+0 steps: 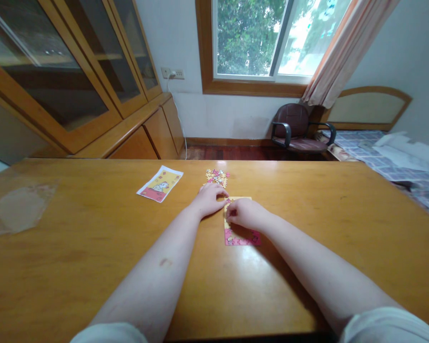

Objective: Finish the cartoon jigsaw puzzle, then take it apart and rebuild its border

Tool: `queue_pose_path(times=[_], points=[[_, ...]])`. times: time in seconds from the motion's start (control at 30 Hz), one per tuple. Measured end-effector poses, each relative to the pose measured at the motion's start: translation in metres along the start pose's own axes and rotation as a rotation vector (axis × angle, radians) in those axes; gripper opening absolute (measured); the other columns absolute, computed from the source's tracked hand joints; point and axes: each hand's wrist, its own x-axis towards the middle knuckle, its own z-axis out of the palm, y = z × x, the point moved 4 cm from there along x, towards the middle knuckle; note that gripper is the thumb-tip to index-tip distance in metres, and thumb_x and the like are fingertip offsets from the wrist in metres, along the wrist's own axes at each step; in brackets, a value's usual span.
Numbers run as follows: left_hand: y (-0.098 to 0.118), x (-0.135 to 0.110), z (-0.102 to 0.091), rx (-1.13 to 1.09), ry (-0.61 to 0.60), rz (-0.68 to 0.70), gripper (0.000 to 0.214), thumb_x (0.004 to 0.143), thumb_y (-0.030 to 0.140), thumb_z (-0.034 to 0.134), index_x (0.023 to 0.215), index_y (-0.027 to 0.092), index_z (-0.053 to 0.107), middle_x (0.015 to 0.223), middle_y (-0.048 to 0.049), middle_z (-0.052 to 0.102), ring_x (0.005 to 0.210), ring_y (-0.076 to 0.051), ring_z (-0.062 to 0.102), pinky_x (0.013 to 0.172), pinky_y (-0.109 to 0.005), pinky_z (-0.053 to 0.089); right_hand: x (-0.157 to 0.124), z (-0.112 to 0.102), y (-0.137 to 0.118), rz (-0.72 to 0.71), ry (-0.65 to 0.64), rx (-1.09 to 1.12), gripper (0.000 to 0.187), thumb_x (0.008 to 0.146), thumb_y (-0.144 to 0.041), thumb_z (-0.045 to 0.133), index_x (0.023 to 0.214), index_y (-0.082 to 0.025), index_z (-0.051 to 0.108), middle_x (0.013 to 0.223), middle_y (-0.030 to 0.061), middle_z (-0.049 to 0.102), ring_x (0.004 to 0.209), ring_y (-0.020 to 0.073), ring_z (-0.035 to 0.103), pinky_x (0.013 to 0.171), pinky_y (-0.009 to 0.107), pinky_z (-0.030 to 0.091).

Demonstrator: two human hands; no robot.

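A partly assembled jigsaw puzzle point(242, 241) lies on the table, with a pink lower edge and yellow upper parts. Over its upper left part is my right hand point(248, 213), fingers curled into a pinch; whatever they hold is hidden. My left hand point(209, 198) rests at the puzzle's left edge, its thumb and fingers apart. Just beyond it sits a pile of loose puzzle pieces point(218, 176) in yellow, pink and white. The middle of the puzzle is largely covered by my right hand.
A picture card point(160, 184) with a white animal on yellow and pink lies left of the pieces. Clear plastic film point(19, 209) is at the table's far left. Past the wooden table point(93, 247) stand a glass-door cabinet point(128, 112) and an office chair point(295, 124).
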Motion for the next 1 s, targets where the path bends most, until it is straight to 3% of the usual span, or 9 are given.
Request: queue_pose_path(times=[0.27, 0.43, 0.57, 0.67, 0.77, 0.9, 0.97, 1.0], points=[[-0.002, 0.0, 0.002, -0.02, 0.015, 0.0, 0.016, 0.078, 0.034, 0.064, 0.087, 0.025, 0.073, 0.1, -0.0036, 0.068, 0.103, -0.023, 0.057, 0.097, -0.039, 0.041, -0.003, -0.001, 0.0, -0.076, -0.063, 0.076, 0.021, 0.081, -0.021, 0.059, 0.091, -0.025, 0.077, 0.092, 0.0003, 0.076, 0.085, 0.0167, 0.067, 0.077, 0.023, 0.046], [-0.001, 0.0, 0.0, -0.031, 0.041, 0.008, 0.015, 0.078, 0.034, 0.064, 0.086, 0.024, 0.072, 0.097, -0.0029, 0.069, 0.1, -0.022, 0.058, 0.096, -0.039, 0.043, -0.002, -0.002, 0.002, -0.088, -0.078, 0.089, 0.019, 0.081, -0.022, 0.061, 0.091, -0.025, 0.077, 0.092, 0.0002, 0.075, 0.083, 0.0161, 0.067, 0.076, 0.022, 0.046], [-0.002, 0.002, -0.004, -0.086, 0.115, 0.022, 0.01, 0.08, 0.027, 0.06, 0.081, 0.022, 0.069, 0.093, -0.0029, 0.069, 0.096, -0.021, 0.059, 0.092, -0.036, 0.046, -0.004, -0.02, 0.004, 0.008, -0.002, 0.12, 0.022, 0.086, -0.028, 0.058, 0.101, -0.023, 0.074, 0.088, 0.002, 0.074, 0.074, 0.0148, 0.065, 0.069, 0.023, 0.044], [0.0, -0.003, -0.009, -0.175, 0.26, 0.025, 0.012, 0.083, 0.025, 0.054, 0.082, 0.021, 0.065, 0.089, -0.0027, 0.069, 0.091, -0.018, 0.06, 0.089, -0.034, 0.048, -0.013, -0.042, 0.013, 0.135, 0.001, 0.09, 0.03, 0.085, -0.031, 0.062, 0.112, -0.021, 0.07, 0.097, 0.0054, 0.073, 0.076, 0.017, 0.066, 0.07, 0.026, 0.045], [0.013, -0.019, -0.026, -0.197, 0.436, -0.002, 0.014, 0.085, 0.027, 0.051, 0.083, 0.021, 0.063, 0.08, -0.0018, 0.067, 0.079, -0.016, 0.06, 0.081, -0.031, 0.05, -0.026, -0.054, 0.032, 0.26, -0.089, 0.038, 0.039, 0.08, -0.032, 0.069, 0.117, -0.019, 0.067, 0.107, 0.0094, 0.072, 0.088, 0.0227, 0.067, 0.078, 0.03, 0.047], [0.061, -0.048, -0.08, -0.116, 0.718, 0.096, 0.015, 0.085, 0.029, 0.052, 0.078, 0.021, 0.062, 0.069, 0.0001, 0.061, 0.069, -0.015, 0.057, 0.075, -0.031, 0.05, -0.042, -0.051, 0.059, 0.348, 0.083, 0.02, 0.052, 0.087, -0.041, 0.061, 0.131, -0.014, 0.055, 0.119, 0.0164, 0.066, 0.1, 0.0269, 0.065, 0.088, 0.037, 0.049], [0.081, -0.056, -0.103, -0.06, 0.68, 0.107, 0.015, 0.087, 0.029, 0.052, 0.083, 0.022, 0.064, 0.074, -0.0002, 0.063, 0.074, -0.016, 0.059, 0.078, -0.032, 0.05, -0.051, -0.037, 0.064, 0.24, 0.167, -0.002, 0.05, 0.089, -0.038, 0.058, 0.132, -0.014, 0.054, 0.128, 0.0173, 0.061, 0.113, 0.0266, 0.061, 0.096, 0.038, 0.046], [0.087, -0.057, -0.107, -0.036, 0.597, 0.109, 0.016, 0.088, 0.03, 0.051, 0.086, 0.023, 0.065, 0.078, -0.0007, 0.065, 0.078, -0.017, 0.061, 0.08, -0.034, 0.05, -0.056, -0.029, 0.064, 0.18, 0.205, -0.014, 0.049, 0.09, -0.037, 0.056, 0.134, -0.015, 0.053, 0.132, 0.0169, 0.058, 0.119, 0.0261, 0.057, 0.102, 0.038, 0.043]])
